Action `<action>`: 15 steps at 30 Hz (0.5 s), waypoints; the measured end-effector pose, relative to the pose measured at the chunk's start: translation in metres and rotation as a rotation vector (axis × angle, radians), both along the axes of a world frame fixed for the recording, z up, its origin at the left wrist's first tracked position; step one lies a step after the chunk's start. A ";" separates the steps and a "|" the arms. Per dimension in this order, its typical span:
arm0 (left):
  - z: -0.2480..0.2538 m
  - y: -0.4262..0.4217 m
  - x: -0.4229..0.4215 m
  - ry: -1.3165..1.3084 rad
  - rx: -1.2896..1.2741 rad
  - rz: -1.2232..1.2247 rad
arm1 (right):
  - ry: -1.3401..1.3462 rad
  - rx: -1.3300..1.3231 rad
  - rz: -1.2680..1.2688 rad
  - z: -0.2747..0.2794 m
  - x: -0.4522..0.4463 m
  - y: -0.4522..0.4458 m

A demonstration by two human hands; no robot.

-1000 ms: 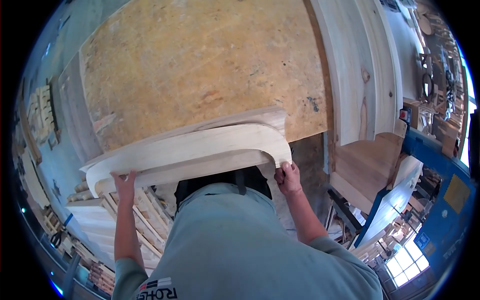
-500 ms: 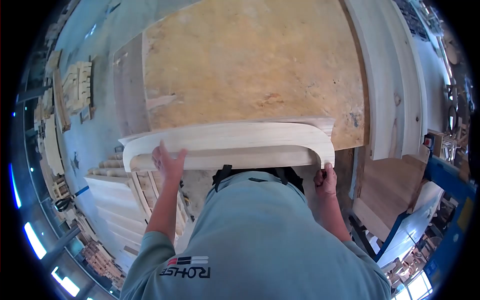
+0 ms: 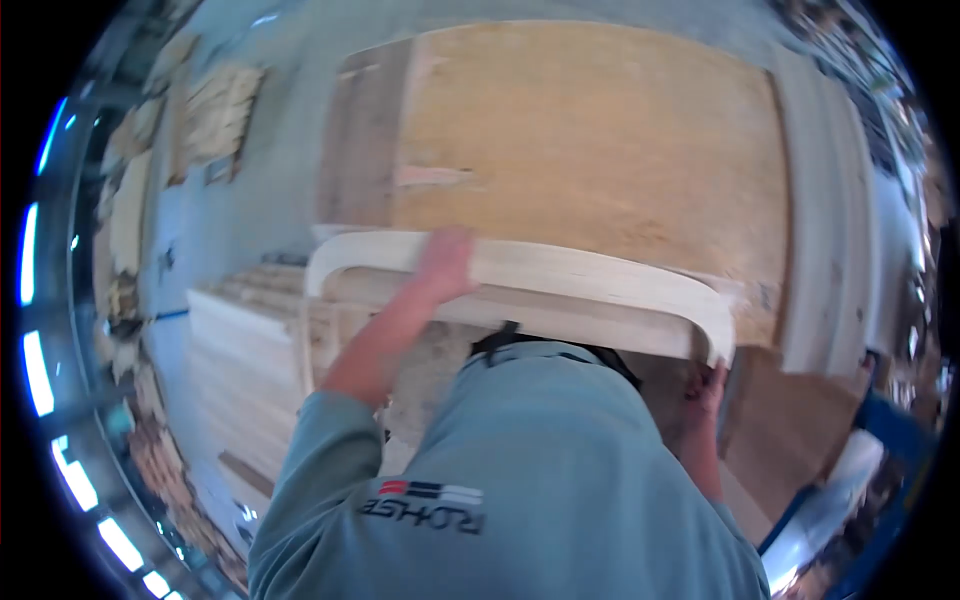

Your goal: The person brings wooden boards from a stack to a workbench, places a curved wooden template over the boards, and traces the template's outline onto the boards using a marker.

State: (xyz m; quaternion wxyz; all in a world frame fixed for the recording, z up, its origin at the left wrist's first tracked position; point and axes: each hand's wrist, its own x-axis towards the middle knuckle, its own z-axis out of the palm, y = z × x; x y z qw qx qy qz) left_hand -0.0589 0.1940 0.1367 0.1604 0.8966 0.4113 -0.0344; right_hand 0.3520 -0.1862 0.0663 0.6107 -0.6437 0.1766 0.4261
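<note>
A pale curved wooden piece (image 3: 580, 268), bent down at both ends, lies along the near edge of the worktable (image 3: 600, 130), over a longer wooden board (image 3: 560, 322). My left hand (image 3: 448, 264) is over the curved piece, left of its middle; motion smears its fingers. At the right end of the piece, my right hand (image 3: 706, 386) is closed on the tip, thumb on top.
Long shaped boards (image 3: 820, 210) stand along the table's right side. Stacked pale panels (image 3: 240, 370) are at the lower left. Blue machinery (image 3: 900, 440) is at the lower right. Wood pieces (image 3: 220, 115) lie on the floor at upper left.
The view has swung, so table and piece appear shifted right. My left hand has moved from near the piece's left end toward its middle. My right hand stays at the right tip.
</note>
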 end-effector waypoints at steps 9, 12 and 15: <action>0.021 0.011 0.010 0.088 -0.064 -0.104 | 0.043 0.107 -0.080 -0.002 -0.001 0.011; 0.020 0.011 0.011 0.092 -0.063 -0.116 | -0.013 0.021 -0.089 0.009 -0.009 0.020; 0.018 0.010 0.013 0.117 -0.055 -0.128 | 0.001 0.020 -0.095 0.020 -0.017 0.027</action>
